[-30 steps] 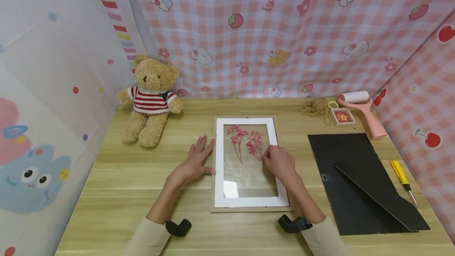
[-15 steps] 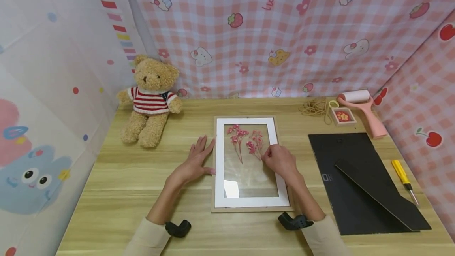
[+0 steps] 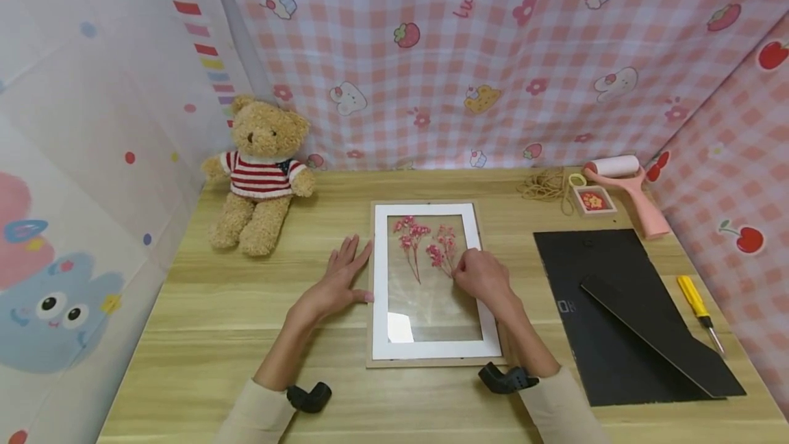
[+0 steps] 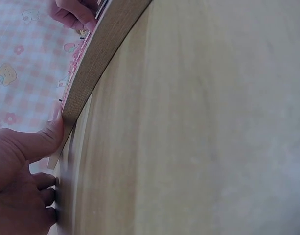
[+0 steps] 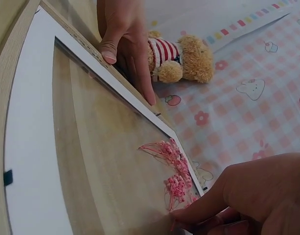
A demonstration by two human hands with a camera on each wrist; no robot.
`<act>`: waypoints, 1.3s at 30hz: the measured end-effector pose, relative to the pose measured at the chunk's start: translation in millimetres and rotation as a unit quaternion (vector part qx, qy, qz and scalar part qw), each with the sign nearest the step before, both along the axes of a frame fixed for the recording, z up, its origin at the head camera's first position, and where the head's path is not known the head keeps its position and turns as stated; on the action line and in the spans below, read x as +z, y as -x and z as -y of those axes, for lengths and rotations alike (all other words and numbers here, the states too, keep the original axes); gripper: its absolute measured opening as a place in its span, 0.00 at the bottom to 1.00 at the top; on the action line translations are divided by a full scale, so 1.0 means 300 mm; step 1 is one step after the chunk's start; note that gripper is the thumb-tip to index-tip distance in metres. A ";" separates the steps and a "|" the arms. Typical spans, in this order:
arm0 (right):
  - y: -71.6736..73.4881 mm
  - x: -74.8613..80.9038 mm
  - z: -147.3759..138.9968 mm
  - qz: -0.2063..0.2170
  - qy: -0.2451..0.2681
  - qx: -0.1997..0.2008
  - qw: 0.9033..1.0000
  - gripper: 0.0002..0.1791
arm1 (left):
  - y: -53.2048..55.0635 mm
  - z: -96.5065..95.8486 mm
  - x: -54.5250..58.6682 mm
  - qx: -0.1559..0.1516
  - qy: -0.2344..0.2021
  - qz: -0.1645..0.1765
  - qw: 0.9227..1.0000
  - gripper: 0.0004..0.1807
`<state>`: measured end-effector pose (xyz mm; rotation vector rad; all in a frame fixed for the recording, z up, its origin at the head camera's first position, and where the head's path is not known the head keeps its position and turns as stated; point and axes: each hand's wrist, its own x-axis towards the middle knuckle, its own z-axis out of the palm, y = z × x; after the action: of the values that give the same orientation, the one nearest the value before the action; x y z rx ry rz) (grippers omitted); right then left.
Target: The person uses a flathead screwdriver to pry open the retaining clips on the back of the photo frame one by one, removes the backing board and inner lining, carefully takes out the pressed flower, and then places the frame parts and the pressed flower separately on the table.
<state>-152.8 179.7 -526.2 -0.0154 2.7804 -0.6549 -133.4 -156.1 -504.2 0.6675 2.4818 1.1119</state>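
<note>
A picture frame [image 3: 380, 321] with a white mat and clear pane lies on the table. Two sprigs of pink dried flowers rest on the pane: the left sprig [image 3: 411, 238] lies by itself, and the right sprig [image 3: 440, 252] has its stem end pinched by my right hand [image 3: 483, 275]. In the right wrist view the thumb and finger meet at that stem, partly hidden by the hand. My left hand [image 3: 333, 286] lies with spread, mostly straight fingers along the frame's left side. Its thumb [image 4: 52, 132] touches the wooden edge in the left wrist view.
A black backing board [image 3: 573, 321] with a stand leg [image 3: 653, 334] lies at right, beside a yellow screwdriver [image 3: 695, 300]. Behind are twine [image 3: 544, 186], a small square box [image 3: 594, 201] and a pink lint roller [image 3: 641, 204]. A teddy bear [image 3: 261, 177] sits at back left.
The right sprig has tilted slightly, its blossoms shifting a little left, while my right hand keeps hold of the stem. My left hand stays put.
</note>
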 end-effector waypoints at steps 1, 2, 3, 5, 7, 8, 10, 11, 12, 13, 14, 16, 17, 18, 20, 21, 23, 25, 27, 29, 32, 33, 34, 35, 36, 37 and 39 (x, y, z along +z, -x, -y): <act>0.002 -0.002 0.000 0.001 -0.001 0.002 1.000 0.24 | 0.000 0.001 0.000 0.000 0.000 0.000 1.000 0.59; 0.004 -0.007 -0.001 0.000 -0.001 0.005 1.000 0.24 | 0.000 0.001 0.000 0.001 0.001 0.001 1.000 0.59; 0.005 -0.009 -0.001 0.000 -0.002 0.007 1.000 0.25 | 0.000 0.001 -0.001 0.002 0.002 0.001 1.000 0.59; 0.003 -0.010 -0.001 -0.002 -0.002 0.009 1.000 0.25 | -0.001 0.000 -0.002 0.004 0.003 -0.001 1.000 0.59; -0.001 -0.008 -0.001 -0.005 0.000 0.008 1.000 0.26 | 0.001 0.000 -0.007 0.006 0.006 -0.002 1.000 0.59; -0.004 -0.007 -0.002 -0.008 0.002 0.007 1.000 0.26 | 0.001 -0.001 -0.010 0.006 0.006 -0.003 1.000 0.59; -0.008 -0.008 -0.007 -0.010 0.003 0.001 1.000 0.26 | 0.002 -0.001 -0.015 0.006 0.006 -0.007 1.000 0.59; -0.011 -0.010 -0.009 -0.012 0.005 -0.001 1.000 0.26 | 0.003 -0.001 -0.018 0.005 0.006 -0.008 1.000 0.59; -0.013 -0.012 -0.013 -0.016 0.005 -0.003 1.000 0.25 | 0.003 0.000 -0.021 0.004 0.005 -0.008 1.000 0.59; -0.014 -0.016 -0.016 -0.020 0.005 -0.006 1.000 0.24 | 0.003 0.001 -0.023 0.003 0.004 -0.009 1.000 0.59; -0.015 -0.019 -0.020 -0.024 0.004 -0.008 1.000 0.22 | 0.004 0.002 -0.026 0.002 0.004 -0.010 1.000 0.59; -0.016 -0.025 -0.026 -0.032 0.005 -0.012 0.999 0.18 | 0.005 0.005 -0.032 0.000 0.003 -0.011 1.000 0.59; -0.017 -0.027 -0.029 -0.037 0.007 -0.014 0.999 0.16 | 0.006 0.006 -0.036 0.000 0.003 -0.011 1.000 0.59; -0.016 -0.030 -0.033 -0.042 0.008 -0.016 0.999 0.13 | 0.007 0.007 -0.040 0.000 0.003 -0.011 1.000 0.59; -0.016 -0.032 -0.040 -0.049 0.012 -0.019 0.999 0.10 | 0.010 0.009 -0.047 -0.001 0.004 -0.012 1.000 0.59; -0.016 -0.032 -0.044 -0.052 0.014 -0.019 0.998 0.09 | 0.011 0.010 -0.050 -0.001 0.004 -0.012 1.000 0.59; -0.015 -0.030 -0.052 -0.053 0.018 -0.020 0.998 0.07 | 0.013 0.010 -0.054 -0.001 0.002 -0.012 1.000 0.59; -0.016 -0.022 -0.060 -0.053 0.024 -0.021 0.998 0.07 | 0.014 0.010 -0.056 -0.001 -0.002 -0.012 1.000 0.60; -0.033 0.021 -0.059 -0.055 0.034 -0.019 0.998 0.08 | 0.014 0.010 -0.057 -0.001 -0.004 -0.011 1.000 0.60; -0.041 0.049 -0.064 -0.062 0.043 -0.026 0.997 0.09 | 0.013 0.010 -0.057 -0.001 -0.005 -0.011 1.000 0.60; -0.065 0.129 -0.064 -0.065 0.059 -0.029 0.996 0.11 | 0.013 0.010 -0.057 -0.001 -0.004 -0.012 1.000 0.60; -0.061 0.136 -0.071 -0.060 0.057 -0.036 0.996 0.11 | 0.013 0.011 -0.056 -0.001 -0.003 -0.012 1.000 0.60; -0.071 0.173 -0.068 -0.056 0.060 -0.033 0.996 0.11 | 0.013 0.011 -0.056 -0.001 -0.002 -0.013 1.000 0.60; -0.078 0.206 -0.068 -0.051 0.058 -0.030 0.997 0.12 | 0.012 0.011 -0.055 -0.002 -0.001 -0.013 1.000 0.60; -0.083 0.235 -0.068 -0.044 0.056 -0.029 0.997 0.11 | 0.012 0.012 -0.054 -0.002 -0.001 -0.013 1.000 0.60; -0.085 0.251 -0.072 -0.042 0.051 -0.028 0.997 0.11 | 0.012 0.013 -0.054 -0.002 -0.001 -0.013 1.000 0.60; -0.079 0.277 -0.091 -0.032 0.042 -0.021 0.998 0.11 | 0.011 0.013 -0.051 -0.004 -0.003 -0.012 1.000 0.60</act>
<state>-129.0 207.0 -443.1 0.0051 2.8197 -0.7951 -136.8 -160.2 -519.6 0.6954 2.4961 1.1149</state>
